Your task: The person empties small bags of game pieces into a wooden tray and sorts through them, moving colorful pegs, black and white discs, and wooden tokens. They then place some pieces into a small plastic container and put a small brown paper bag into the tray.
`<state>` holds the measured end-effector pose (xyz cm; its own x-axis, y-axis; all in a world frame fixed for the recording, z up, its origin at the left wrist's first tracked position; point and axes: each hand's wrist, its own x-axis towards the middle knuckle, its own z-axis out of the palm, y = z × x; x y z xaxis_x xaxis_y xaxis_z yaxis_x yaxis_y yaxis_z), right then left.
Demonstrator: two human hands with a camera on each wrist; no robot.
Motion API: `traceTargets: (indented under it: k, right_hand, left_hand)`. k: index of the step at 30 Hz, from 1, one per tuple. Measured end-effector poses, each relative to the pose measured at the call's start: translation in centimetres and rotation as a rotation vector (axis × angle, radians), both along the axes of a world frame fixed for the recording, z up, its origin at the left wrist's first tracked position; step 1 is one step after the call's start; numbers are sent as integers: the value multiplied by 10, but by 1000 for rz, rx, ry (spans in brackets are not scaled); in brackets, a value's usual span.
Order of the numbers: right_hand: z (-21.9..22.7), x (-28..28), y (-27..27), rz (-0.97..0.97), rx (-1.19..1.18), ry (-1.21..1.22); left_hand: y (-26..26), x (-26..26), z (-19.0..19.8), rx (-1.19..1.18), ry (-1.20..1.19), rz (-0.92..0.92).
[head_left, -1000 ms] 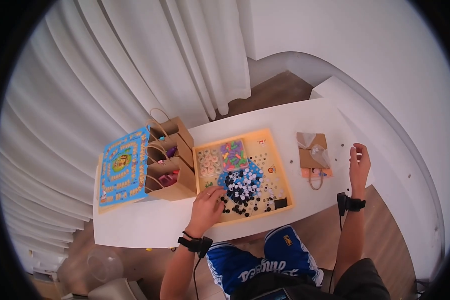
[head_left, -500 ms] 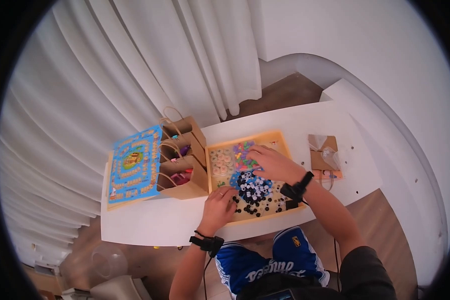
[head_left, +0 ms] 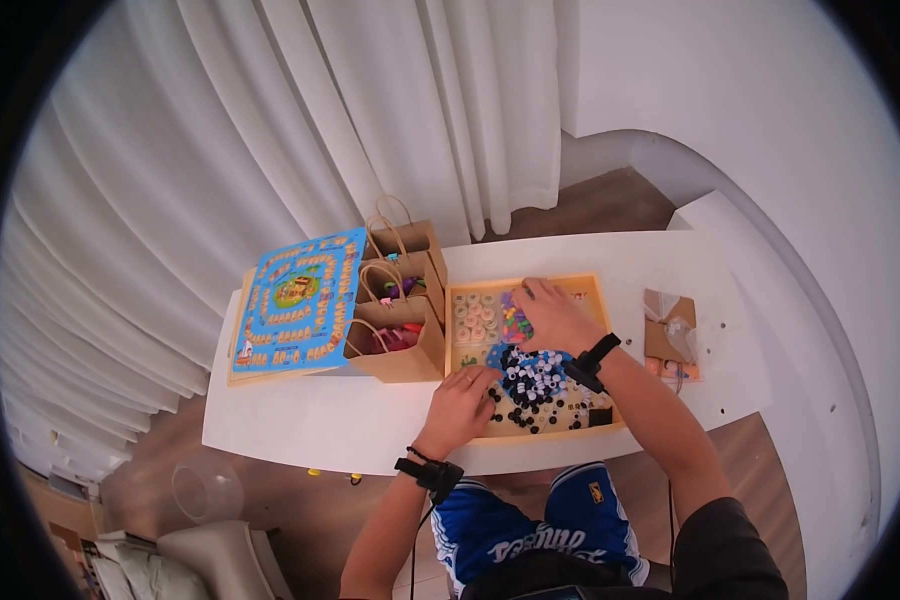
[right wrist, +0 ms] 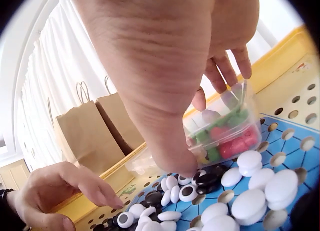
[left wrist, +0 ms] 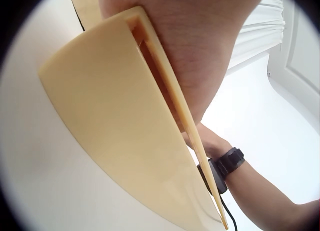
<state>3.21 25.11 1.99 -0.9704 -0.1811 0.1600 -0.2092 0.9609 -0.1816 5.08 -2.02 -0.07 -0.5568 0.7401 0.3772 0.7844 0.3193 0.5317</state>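
Note:
The yellow tray (head_left: 610, 300) holds a heap of black and white pieces (head_left: 535, 375) on a blue sheet. My right hand (head_left: 562, 322) reaches over the clear box of coloured pieces (head_left: 515, 320). In the right wrist view, fingers of the right hand (right wrist: 170, 65) pass behind the far wall of this clear box (right wrist: 225, 136), with the thumb at its near side. Near the tray's front left, my left hand (head_left: 457, 405) rests loosely bent over the rim, beside black pieces; the left wrist view has the palm (left wrist: 195, 50) against the tray's rim (left wrist: 175, 100).
Brown paper bags (head_left: 425, 350) with small toys stand left of the tray, beside a blue game board (head_left: 300, 300). Another clear box with round pieces (head_left: 477, 315) sits in the tray. A flat brown bag (head_left: 670, 330) with clear plastic lies on the table's right side.
From the table's right side, my right hand has swung left over the tray to the box of coloured pieces. My left hand stays by the tray's front left. The head view has shifted.

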Motion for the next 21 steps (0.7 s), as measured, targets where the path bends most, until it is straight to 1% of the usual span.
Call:
traceTargets:
  k: [3, 5, 7, 8, 9, 10, 11, 12, 13, 14, 15, 16, 18, 19, 20, 21]
  right_hand:
    - [-8, -1, 3, 20, 43, 53]
    - [-3, 1, 4, 38, 52, -28]
    - [6, 3, 5, 27, 62, -54]
    - [11, 5, 6, 25, 69, -85]
    - [12, 8, 9, 18, 71, -79]
    - [13, 10, 11, 9, 19, -55]
    - [14, 11, 12, 5, -32, -29]
    - [16, 12, 15, 9, -28, -20]
    - [27, 18, 14, -35, -169, -42]
    - [40, 26, 12, -79, -309, -69]
    - [55, 40, 7, -94, -402, -92]
    - [55, 45, 4, -90, -394, -95]
    - [50, 59, -6, -25, -874, -202]
    - [55, 71, -16, -40, -946, -188]
    - [54, 79, -25, -40, -941, -195]
    - [52, 86, -33, -90, -954, -166]
  left_hand:
    - [-1, -1, -1, -26, -34, 8]
    - [-2, 0, -1, -11, -52, 12]
    - [-1, -1, 0, 4, -68, 7]
    - [-2, -1, 1, 15, -124, 9]
    - [-2, -2, 2, 24, -179, 12]
    - [-2, -3, 3, 26, -170, 6]
    - [-2, -6, 5, 61, -303, -11]
    - [-3, -8, 6, 98, -436, -25]
    - [-3, -12, 3, 105, -429, -20]
    - [-2, -16, -4, 168, -524, -32]
    - [0, -17, -8, 232, -622, -46]
    - [5, -17, -7, 241, -624, -44]
    - [22, -12, 0, 438, -946, -117]
    - [29, -8, 6, 446, -952, -115]
    - [36, -5, 14, 448, -1048, -130]
    - [41, -2, 17, 446, -1142, -146]
